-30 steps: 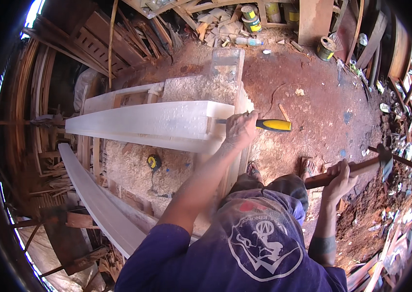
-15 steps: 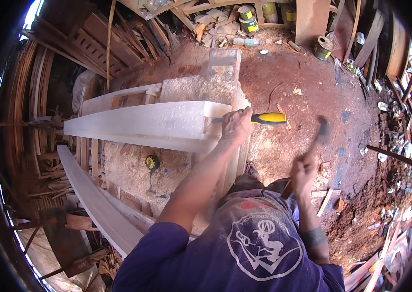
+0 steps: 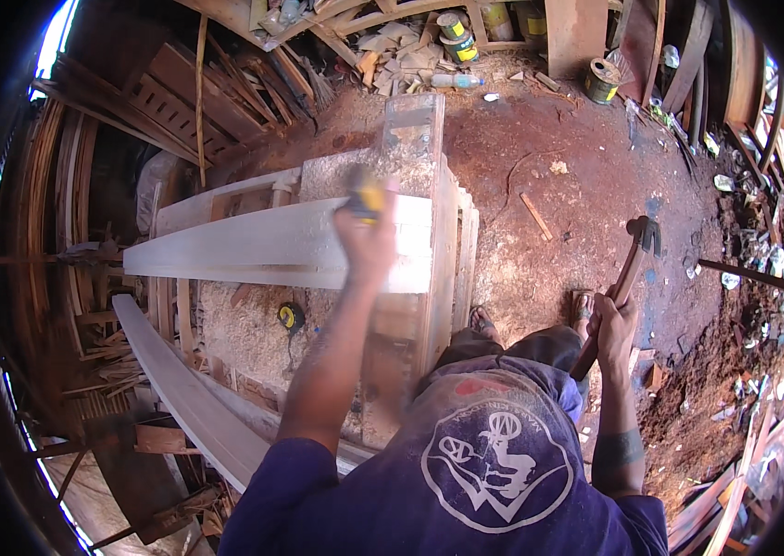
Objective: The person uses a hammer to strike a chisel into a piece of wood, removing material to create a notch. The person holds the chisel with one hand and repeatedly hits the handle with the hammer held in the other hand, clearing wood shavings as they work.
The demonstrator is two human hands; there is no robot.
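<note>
Two hands at work, each closed on a tool. Left hand (image 3: 366,243), centre of frame, is fisted round a yellow-handled chisel-like tool (image 3: 366,196); it is motion-blurred, so the blade end cannot be made out, but it appears to stand upright on the long pale planed wooden plank (image 3: 253,248) lying across the sawdust-covered wooden workbench (image 3: 410,139). Left arm reaches straight up the frame from the lower edge, elbow nearly extended. Right hand (image 3: 616,326), at right, grips the low end of the wooden-handled hammer (image 3: 631,264), its dark metal head raised toward the upper right over the red earth floor (image 3: 549,111), forearm vertical, wrist cocked back. Judged: a good blow wants the tool held plumb and steady on the plank, fingers clear of its butt, and the hammer brought square onto the handle end. Small yellow tape measure (image 3: 291,316) lies in the shavings below the plank, left of the forearm.
</note>
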